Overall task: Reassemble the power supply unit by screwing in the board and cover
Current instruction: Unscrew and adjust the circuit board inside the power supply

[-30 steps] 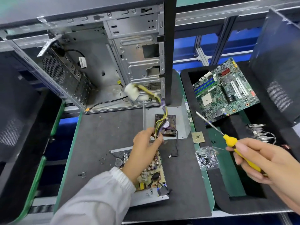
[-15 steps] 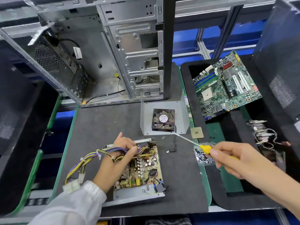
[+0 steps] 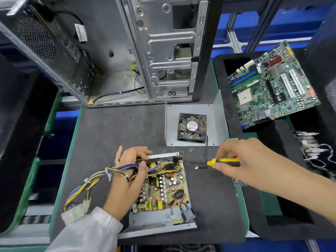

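The right hand [image 3: 241, 160] is closed around a yellow-and-black screwdriver [image 3: 222, 162], held nearly level with its shaft pointing left at the far right corner of the power supply board [image 3: 163, 186]. The tip itself is too thin and dark to make out. The left hand [image 3: 127, 177] lies across the far left part of that board, fingers curled over the bundle of yellow, purple and black wires [image 3: 101, 176], pinning it against the edge; the bundle trails off to the left and ends in white connectors [image 3: 80, 209] near the white sleeve [image 3: 87, 231].

The board sits in its open metal tray [image 3: 156, 220] on the dark mat [image 3: 116, 131]. Just beyond it on the same mat lies the grey metal cover [image 3: 211, 113], inside up, with the black fan [image 3: 192, 127] fixed in it. Behind stands an emptied computer case [image 3: 163, 51]. Off to the right, well apart, a green motherboard [image 3: 269, 86] leans in a black foam tray [image 3: 225, 84].
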Tool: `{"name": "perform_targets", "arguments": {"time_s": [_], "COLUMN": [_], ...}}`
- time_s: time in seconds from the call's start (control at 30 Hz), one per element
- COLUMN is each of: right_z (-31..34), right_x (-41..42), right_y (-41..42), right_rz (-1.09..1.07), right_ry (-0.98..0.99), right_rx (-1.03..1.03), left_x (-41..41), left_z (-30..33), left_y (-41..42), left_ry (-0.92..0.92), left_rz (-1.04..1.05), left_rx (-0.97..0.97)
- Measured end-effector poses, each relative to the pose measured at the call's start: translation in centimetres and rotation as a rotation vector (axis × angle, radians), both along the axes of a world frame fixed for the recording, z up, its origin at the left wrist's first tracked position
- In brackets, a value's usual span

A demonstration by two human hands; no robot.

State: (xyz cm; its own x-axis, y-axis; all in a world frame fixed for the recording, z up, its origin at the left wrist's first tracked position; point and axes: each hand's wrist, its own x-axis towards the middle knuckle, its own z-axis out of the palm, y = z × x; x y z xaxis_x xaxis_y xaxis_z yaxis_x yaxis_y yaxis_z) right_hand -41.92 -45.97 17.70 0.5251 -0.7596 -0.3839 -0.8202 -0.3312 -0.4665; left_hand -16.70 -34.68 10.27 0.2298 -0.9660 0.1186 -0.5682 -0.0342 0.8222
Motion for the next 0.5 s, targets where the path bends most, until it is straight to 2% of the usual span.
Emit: {"name": "perform_targets", "arguments": {"time_s": [0.33,0.5], "right_z": [0.4,0.4], "right_x": [2.6,3.2], "right_y": [-0.6,-0.4], "right_rz": [0.101,0.104], "right_ry": [0.174,0.181], "right_rx": [-0.048,-0.031], "left_x": [0.1,0.1], "left_z": [-1.0,-1.2], "left_y": [-0.2,-0.1], "left_ry": [0.046,0.037], "left_rz": [0.051,0.065], "left_rx": [-0.061,-0.075]}}
